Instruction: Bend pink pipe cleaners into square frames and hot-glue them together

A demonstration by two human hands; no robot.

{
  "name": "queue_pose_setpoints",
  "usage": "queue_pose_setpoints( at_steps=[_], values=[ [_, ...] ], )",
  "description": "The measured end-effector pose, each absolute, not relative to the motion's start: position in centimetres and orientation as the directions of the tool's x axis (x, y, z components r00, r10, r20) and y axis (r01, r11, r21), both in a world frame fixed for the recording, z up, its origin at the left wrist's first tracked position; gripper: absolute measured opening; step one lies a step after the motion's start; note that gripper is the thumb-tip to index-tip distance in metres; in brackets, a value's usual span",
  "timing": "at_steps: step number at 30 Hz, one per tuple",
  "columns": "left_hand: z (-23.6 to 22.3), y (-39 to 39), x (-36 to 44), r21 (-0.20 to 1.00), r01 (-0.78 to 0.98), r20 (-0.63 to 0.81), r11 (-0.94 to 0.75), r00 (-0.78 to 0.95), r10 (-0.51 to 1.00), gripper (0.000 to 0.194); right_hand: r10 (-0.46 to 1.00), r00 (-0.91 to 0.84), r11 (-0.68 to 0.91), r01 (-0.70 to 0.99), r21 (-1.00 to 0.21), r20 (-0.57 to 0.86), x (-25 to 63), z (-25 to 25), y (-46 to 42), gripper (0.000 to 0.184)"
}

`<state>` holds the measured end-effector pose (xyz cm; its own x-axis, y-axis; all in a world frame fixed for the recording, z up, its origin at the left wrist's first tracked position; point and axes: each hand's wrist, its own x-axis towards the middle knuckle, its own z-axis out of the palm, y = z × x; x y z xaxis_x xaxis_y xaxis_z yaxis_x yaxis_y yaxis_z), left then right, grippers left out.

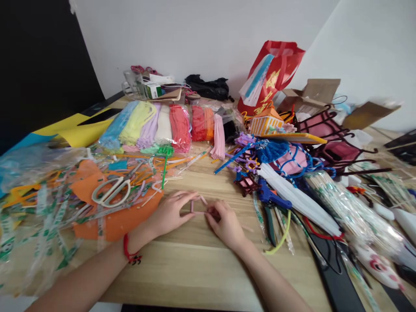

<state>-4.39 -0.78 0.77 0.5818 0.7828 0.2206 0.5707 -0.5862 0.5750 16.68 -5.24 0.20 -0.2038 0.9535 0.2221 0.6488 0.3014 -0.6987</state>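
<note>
A pale pink pipe cleaner (pixel 192 205), bent into a small angular frame, is between my two hands just above the wooden table. My left hand (pixel 172 212), with a red cord round its wrist, has thumb and forefinger on the frame's left corners. On the other side my right hand (pixel 225 222) is closed, its fingertips pinching the frame's right end. That end is partly hidden by the fingers. White-handled scissors (pixel 111 193) lie on orange sheet material (pixel 126 223) left of my left hand. To the right of my right hand rests a blue glue gun (pixel 274 197).
Bagged bundles of coloured pipe cleaners (pixel 146 125) line the back, with a loose pink bundle (pixel 219 136). Plastic scraps (pixel 42 216) cover the left. Blue and purple pipe-cleaner pieces (pixel 266 151), a white bundle (pixel 295 199), bagged sticks (pixel 341 203) and a red bag (pixel 273 78) crowd the right.
</note>
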Motion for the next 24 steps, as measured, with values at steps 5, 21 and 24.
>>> queue_pose_setpoints(
  at_steps=[5,21,24],
  values=[
    [0.64,-0.49,-4.19,0.564,0.590,0.214,-0.577,0.571,0.793,0.048,0.972,-0.160,0.237,0.647,-0.724,0.174,16.82,0.28,-5.34,0.018],
    [0.62,-0.49,-4.01,0.558,0.593,0.220,-0.581,0.569,0.793,0.049,0.925,-0.282,0.380,0.646,-0.662,0.256,16.97,0.41,-5.10,0.015],
    [0.66,-0.46,-3.99,0.560,0.589,0.218,-0.583,0.574,0.790,0.050,0.919,-0.286,0.394,0.628,-0.671,0.272,16.99,0.37,-5.09,0.017]
  ],
)
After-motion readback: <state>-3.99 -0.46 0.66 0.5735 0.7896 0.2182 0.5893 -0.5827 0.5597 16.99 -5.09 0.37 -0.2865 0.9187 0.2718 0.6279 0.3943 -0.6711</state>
